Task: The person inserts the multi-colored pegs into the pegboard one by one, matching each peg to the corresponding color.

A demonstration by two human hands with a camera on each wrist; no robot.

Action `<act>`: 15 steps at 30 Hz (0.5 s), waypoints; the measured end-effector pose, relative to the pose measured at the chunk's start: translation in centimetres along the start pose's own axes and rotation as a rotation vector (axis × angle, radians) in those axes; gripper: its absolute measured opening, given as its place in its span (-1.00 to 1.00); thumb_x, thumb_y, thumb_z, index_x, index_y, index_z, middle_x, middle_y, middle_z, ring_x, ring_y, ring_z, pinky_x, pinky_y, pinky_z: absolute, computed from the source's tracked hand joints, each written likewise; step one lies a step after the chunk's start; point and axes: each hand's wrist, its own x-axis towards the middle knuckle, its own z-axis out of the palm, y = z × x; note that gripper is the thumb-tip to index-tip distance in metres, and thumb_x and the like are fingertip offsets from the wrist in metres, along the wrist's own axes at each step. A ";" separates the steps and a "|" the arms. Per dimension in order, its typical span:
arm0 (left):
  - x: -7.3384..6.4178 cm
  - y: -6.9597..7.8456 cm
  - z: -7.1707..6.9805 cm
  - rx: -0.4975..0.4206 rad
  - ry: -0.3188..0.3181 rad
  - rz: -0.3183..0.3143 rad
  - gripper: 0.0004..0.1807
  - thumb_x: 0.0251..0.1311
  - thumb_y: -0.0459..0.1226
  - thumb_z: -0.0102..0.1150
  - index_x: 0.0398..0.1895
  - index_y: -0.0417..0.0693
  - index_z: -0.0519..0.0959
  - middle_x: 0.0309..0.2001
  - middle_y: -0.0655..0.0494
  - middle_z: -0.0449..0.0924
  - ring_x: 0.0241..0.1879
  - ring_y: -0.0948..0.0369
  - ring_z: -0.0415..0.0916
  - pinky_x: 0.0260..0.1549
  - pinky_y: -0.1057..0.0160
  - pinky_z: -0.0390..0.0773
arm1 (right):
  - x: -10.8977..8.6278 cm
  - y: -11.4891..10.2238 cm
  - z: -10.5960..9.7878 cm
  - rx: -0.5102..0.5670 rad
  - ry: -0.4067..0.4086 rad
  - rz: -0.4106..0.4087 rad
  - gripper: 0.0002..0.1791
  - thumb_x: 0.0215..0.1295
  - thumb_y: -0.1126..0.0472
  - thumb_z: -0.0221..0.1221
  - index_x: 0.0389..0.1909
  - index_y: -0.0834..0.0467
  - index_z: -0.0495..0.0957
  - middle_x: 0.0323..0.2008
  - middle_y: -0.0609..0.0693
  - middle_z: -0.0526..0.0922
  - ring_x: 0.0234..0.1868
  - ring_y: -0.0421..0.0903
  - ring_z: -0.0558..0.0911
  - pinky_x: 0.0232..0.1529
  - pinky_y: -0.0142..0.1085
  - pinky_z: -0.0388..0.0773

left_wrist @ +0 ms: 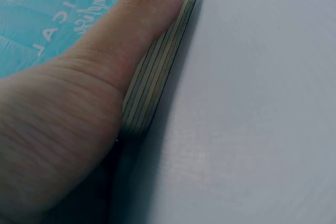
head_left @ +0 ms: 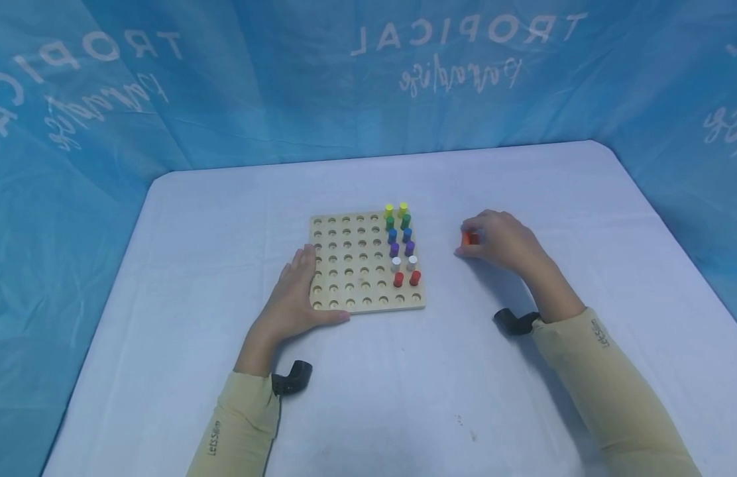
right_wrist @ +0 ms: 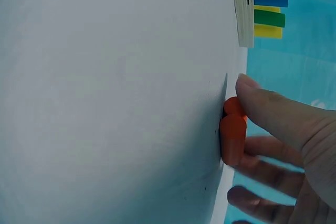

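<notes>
A square wooden pegboard (head_left: 362,308) with rows of round holes lies mid-table. Its two right columns hold pairs of yellow, green, blue, purple, white and red pegs (head_left: 415,278). My left hand (head_left: 291,298) rests at the board's near left corner, fingers along the left side and thumb along the front edge. In the left wrist view, the thumb (left_wrist: 142,14) lies against the layered board edge (left_wrist: 152,85). Right of the board, my right hand (head_left: 502,242) holds two orange pegs (right_wrist: 232,140) at the tabletop, between thumb and curled fingers.
A white cloth covers the table (head_left: 392,397). Blue curtains (head_left: 321,99) with white lettering hang behind it and at both sides. Each wrist wears a black camera mount (head_left: 514,322) below a beige sleeve (head_left: 607,391).
</notes>
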 end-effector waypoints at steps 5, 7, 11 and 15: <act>0.0 0.0 0.0 -0.005 -0.004 -0.001 0.60 -0.32 0.31 0.53 0.60 -0.07 -0.37 0.63 0.02 -0.37 0.62 0.09 -0.46 0.59 0.03 -0.34 | 0.1 0.1 -0.1 0.005 -0.008 0.022 -0.35 0.14 -0.01 0.42 0.21 0.22 0.56 0.11 0.24 0.57 0.11 0.20 0.46 0.05 0.10 0.54; 0.0 0.0 0.0 -0.008 -0.003 0.001 0.60 -0.32 0.31 0.53 0.60 -0.07 -0.36 0.63 0.02 -0.37 0.62 0.09 -0.46 0.59 0.03 -0.34 | 0.1 0.0 -0.1 0.017 -0.014 0.021 -0.37 0.14 0.01 0.42 0.19 0.22 0.57 0.08 0.23 0.58 0.06 0.17 0.45 0.00 0.05 0.54; 0.0 0.0 0.0 -0.009 -0.003 0.002 0.59 -0.31 0.31 0.53 0.60 -0.07 -0.36 0.63 0.03 -0.37 0.62 0.10 -0.46 0.59 0.03 -0.34 | 0.3 -0.1 0.0 0.032 -0.010 -0.006 -0.40 0.13 0.02 0.43 0.17 0.18 0.59 0.02 0.19 0.62 0.01 0.13 0.46 -0.08 -0.03 0.52; 0.0 -0.1 0.0 -0.007 -0.003 0.001 0.60 -0.31 0.31 0.53 0.60 -0.07 -0.36 0.63 0.02 -0.37 0.62 0.09 -0.46 0.59 0.02 -0.34 | 0.4 -0.1 0.1 0.063 0.006 -0.030 -0.44 0.11 0.04 0.44 0.14 0.12 0.60 -0.03 0.16 0.65 0.00 0.10 0.50 -0.07 -0.03 0.52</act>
